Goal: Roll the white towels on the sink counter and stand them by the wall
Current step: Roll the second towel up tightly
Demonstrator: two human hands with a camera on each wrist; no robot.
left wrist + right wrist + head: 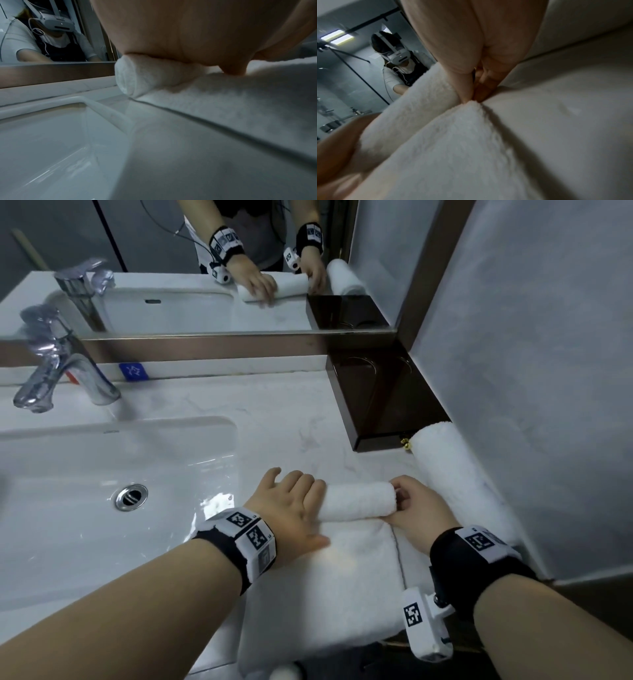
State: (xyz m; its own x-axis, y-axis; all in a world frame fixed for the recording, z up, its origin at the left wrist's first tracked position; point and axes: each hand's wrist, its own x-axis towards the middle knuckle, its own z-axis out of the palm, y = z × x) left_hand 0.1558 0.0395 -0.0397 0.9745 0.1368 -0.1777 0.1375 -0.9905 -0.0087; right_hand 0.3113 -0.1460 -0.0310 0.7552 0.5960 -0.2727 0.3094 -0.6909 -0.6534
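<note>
White terry cloth fills the near right of the head view: a towel (342, 577) lies flat on the marble sink counter (274, 412), its far end already turned into a tight roll (359, 501) lying crosswise. The left hand (294, 508) rests palm down on the left end of that roll, fingers straight and together, thumb on the flat cloth. The right hand (418, 508) is at the right end of the roll, fingers curled in against it. Just right of it, a finished rolled towel (445, 474) leans against the grey wall (531, 371), beside a dark wooden tray (383, 402). The sink basin (102, 508) and chrome faucet (65, 374) lie to the left, with a mirror (205, 268) at the far side. From the left wrist, the palm of the left hand (197, 33) presses on top of the roll (145, 75), whose spiral end faces the basin (51, 135); the flat towel (240, 101) spreads to the right. From the right wrist, the fingers (462, 47) of the right hand come together at a fold of the towel (462, 148), seemingly pinching it, though the contact point is blurred.
</note>
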